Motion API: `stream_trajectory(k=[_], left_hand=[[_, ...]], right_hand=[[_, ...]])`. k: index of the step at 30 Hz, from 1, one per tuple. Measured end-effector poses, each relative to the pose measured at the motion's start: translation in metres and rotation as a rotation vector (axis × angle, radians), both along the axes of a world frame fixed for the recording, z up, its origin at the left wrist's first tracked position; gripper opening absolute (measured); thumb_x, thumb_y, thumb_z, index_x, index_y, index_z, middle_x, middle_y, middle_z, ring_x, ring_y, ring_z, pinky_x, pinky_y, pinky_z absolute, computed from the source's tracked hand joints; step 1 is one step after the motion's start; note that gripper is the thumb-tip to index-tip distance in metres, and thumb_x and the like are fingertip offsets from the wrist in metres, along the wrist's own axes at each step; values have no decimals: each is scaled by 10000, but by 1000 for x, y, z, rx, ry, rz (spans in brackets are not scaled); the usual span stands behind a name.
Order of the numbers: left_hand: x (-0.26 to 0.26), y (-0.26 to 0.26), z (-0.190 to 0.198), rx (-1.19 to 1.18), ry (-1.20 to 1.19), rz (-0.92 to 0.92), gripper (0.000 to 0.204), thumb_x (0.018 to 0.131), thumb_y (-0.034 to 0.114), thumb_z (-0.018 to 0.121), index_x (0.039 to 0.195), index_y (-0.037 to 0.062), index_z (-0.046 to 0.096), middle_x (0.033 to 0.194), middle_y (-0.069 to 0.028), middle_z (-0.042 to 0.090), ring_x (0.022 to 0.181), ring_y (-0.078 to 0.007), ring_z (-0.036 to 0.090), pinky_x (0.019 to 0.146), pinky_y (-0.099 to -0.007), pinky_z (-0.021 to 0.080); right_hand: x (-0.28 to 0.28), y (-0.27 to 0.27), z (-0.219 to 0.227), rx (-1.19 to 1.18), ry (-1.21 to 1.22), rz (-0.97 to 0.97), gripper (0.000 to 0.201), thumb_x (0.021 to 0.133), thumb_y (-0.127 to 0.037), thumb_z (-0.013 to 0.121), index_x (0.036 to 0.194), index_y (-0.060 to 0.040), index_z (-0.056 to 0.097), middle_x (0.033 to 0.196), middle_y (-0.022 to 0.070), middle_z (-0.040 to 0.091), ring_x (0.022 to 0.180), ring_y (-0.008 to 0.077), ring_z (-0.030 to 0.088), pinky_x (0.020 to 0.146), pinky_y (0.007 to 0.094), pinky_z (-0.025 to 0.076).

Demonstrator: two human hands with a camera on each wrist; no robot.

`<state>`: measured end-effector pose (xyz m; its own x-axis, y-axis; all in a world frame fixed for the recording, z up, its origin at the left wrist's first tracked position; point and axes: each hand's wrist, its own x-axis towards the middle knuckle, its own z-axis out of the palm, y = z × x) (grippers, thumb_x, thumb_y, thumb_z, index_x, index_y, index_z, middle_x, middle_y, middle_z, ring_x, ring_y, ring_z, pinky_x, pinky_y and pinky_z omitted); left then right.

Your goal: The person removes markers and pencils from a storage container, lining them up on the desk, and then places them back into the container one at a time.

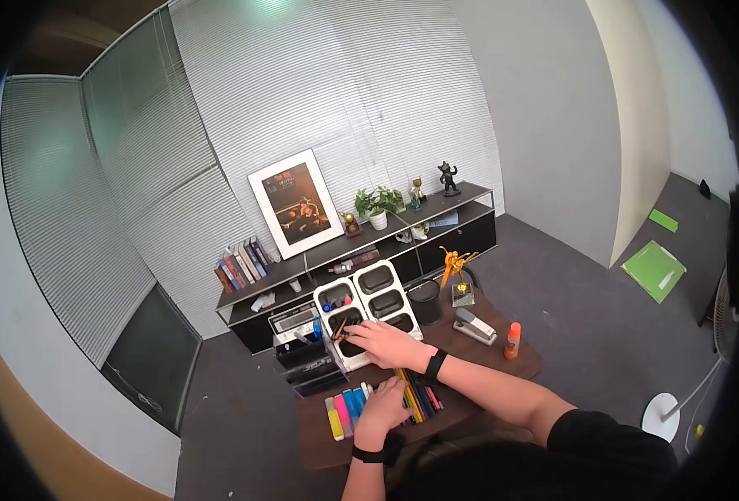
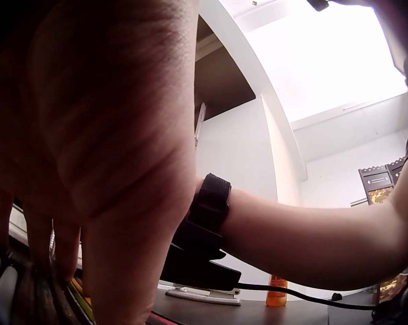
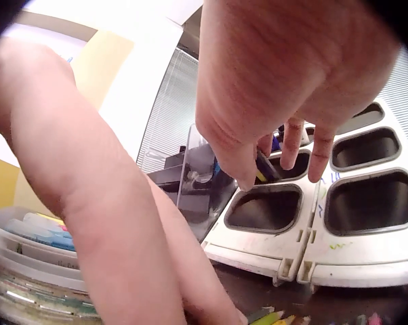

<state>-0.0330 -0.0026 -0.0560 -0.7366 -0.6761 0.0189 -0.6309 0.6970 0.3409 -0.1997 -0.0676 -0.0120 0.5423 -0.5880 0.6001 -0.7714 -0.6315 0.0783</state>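
My right hand (image 1: 384, 342) reaches over the white organizer (image 1: 354, 363) with its dark compartments. Thumb and index finger pinch dark pencils (image 3: 263, 167), whose ends stand in a left-hand compartment; the other fingers extend downward. On the tabletop, my left hand (image 1: 384, 407) lies palm down, its straight fingers (image 2: 67, 250) touching a row of coloured pencils (image 1: 420, 399). Left of that hand several highlighters (image 1: 343, 413), yellow, pink and blue, are lined up. Part of the pencil row is hidden under the left hand.
A clear-and-dark desk holder (image 1: 307, 363) stands left of the organizer. A stapler (image 1: 475, 327), an orange glue bottle (image 1: 512, 341) and a gold figurine (image 1: 461, 284) occupy the table's right side. A black mesh cup (image 1: 425, 302) sits behind.
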Motion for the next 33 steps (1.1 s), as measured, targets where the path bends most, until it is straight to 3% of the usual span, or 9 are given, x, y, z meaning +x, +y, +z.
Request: stream_trajectory(k=[13,17,19,21,24,27,29,32,33], left_hand=[[-2,4,0,-29,10,13,729,841,266,904,1460,-10,636,1557,-231,598,1467,-414,553,1238,-486,455],[-1,0,-11,-64,12,13,729,842,275,902,1467,31,618,1527,-164,616,1468,-373,548,1182,-538,483],[-1,1,-11,-61,16,16,717,841,273,900,1456,29,623,1526,-166,615,1465,-373,549,1179,-539,485],[-1,1,-11,-55,23,19,704,841,271,898,1444,28,628,1525,-167,615,1462,-373,551,1176,-540,487],[-1,4,-7,-75,41,22,670,836,260,895,1412,24,647,1539,-172,609,1454,-375,557,1175,-536,489],[-2,5,-1,-54,50,17,725,815,258,910,1434,-5,639,1521,-219,612,1434,-423,565,1215,-488,470],[-2,8,-2,-70,49,15,727,816,255,910,1439,2,635,1503,-210,622,1430,-416,568,1204,-484,480],[0,6,1,-48,59,7,713,819,249,916,1427,9,630,1514,-208,619,1438,-406,561,1206,-480,479],[-1,6,2,-48,58,8,713,819,249,916,1427,9,630,1514,-208,619,1438,-406,561,1206,-480,479]], right_hand=[[-12,36,46,37,-346,86,537,962,-46,706,1492,-38,618,1574,139,584,1400,359,595,1170,463,507],[-17,56,61,-3,-632,54,499,975,-18,697,1471,-28,639,1462,204,633,1339,396,650,1110,439,548],[-25,66,64,-85,-781,91,427,972,9,703,1397,-18,687,1408,191,648,1283,377,676,1077,419,555],[-36,73,60,-204,-868,34,306,991,5,718,1296,-2,739,1262,145,674,1107,289,723,926,361,596],[-59,83,47,-117,-953,-51,177,988,24,717,1157,8,765,1079,95,671,776,140,679,650,270,535],[-93,78,13,202,-940,-182,139,959,-2,736,1087,7,788,978,86,685,691,141,650,655,311,544],[-103,73,-9,323,-988,-217,129,932,-36,761,1047,1,805,924,110,741,714,183,709,684,343,570],[-98,77,-22,561,-669,-319,113,914,-65,758,990,-5,818,834,151,801,836,271,807,774,398,620],[-95,79,-24,604,-584,-342,139,908,-49,754,1020,11,810,828,161,790,776,271,801,754,394,624]])
